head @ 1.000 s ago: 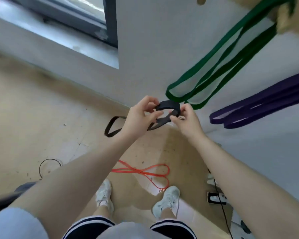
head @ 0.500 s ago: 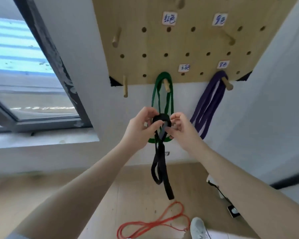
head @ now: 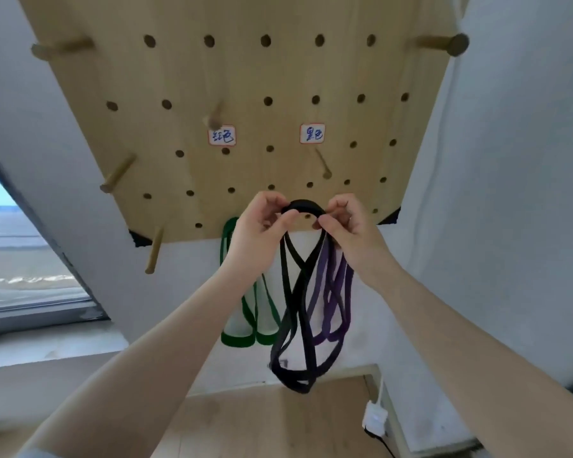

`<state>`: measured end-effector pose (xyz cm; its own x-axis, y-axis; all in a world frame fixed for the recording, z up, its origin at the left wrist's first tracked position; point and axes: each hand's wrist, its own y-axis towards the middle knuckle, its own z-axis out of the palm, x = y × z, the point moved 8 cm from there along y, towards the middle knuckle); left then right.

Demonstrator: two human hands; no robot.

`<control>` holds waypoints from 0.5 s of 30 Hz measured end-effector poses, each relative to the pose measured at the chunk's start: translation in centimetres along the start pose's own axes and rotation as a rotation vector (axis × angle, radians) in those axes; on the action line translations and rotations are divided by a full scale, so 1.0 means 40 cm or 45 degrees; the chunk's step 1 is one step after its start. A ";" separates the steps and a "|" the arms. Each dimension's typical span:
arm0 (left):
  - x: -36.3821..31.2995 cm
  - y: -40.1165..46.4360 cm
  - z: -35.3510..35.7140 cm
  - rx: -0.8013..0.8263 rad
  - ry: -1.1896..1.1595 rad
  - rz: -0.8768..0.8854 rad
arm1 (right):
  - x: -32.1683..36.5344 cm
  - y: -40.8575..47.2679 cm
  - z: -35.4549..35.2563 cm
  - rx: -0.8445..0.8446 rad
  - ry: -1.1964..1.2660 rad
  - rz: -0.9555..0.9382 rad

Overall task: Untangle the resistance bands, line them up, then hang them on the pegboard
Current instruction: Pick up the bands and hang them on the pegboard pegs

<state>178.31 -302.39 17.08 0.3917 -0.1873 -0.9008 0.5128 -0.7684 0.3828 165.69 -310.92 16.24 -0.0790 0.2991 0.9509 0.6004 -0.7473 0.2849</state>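
Item: black resistance band [head: 293,312], doubled into loops, held up before the wooden pegboard [head: 245,77].

Change noted: half a second back the hands worked the band lower, near the board's bottom edge; a second back the view faced the floor and an orange band lying there. The band has since risen, and its top fold now sits just under the bare peg [head: 323,165] at 12 o'clock of the hands. That peg carries a handwritten label [head: 312,133] above it. Judgement: untangling of this band looks finished and hanging is the step in hand.

Holders: left hand [head: 255,233] pinches the top fold from 9 o'clock, fingers [head: 272,206] curled round the strap. Right hand [head: 348,226] pinches it from 3 o'clock in the same way. Lower loops dangle free and cross once below the hands.

Already hung: green band [head: 245,319] at 7 o'clock of the hands; purple band [head: 333,292] at 5 o'clock, partly behind the black loops.

Other fittings: a second label [head: 222,137] and peg [head: 214,117] at 11 o'clock; spare pegs along the left edge; window [head: 20,259] at 9 o'clock; white plug block [head: 374,419] on the floor at 5 o'clock.

Obstruction: the black loops overlap the purple band and could catch on it as they lift.
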 end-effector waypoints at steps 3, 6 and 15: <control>-0.041 0.079 0.025 -0.073 0.093 0.072 | 0.038 0.088 -0.060 -0.075 0.102 -0.065; -0.074 0.153 0.044 -0.133 0.177 0.115 | 0.063 0.172 -0.100 -0.118 0.118 -0.093; -0.017 0.312 0.101 -0.201 0.223 -0.042 | -0.004 0.355 -0.131 -0.015 0.030 0.058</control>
<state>181.34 -314.33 21.65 0.4922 -0.0438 -0.8694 0.6356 -0.6644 0.3933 170.08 -324.67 20.77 -0.0707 0.2507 0.9655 0.5941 -0.7669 0.2427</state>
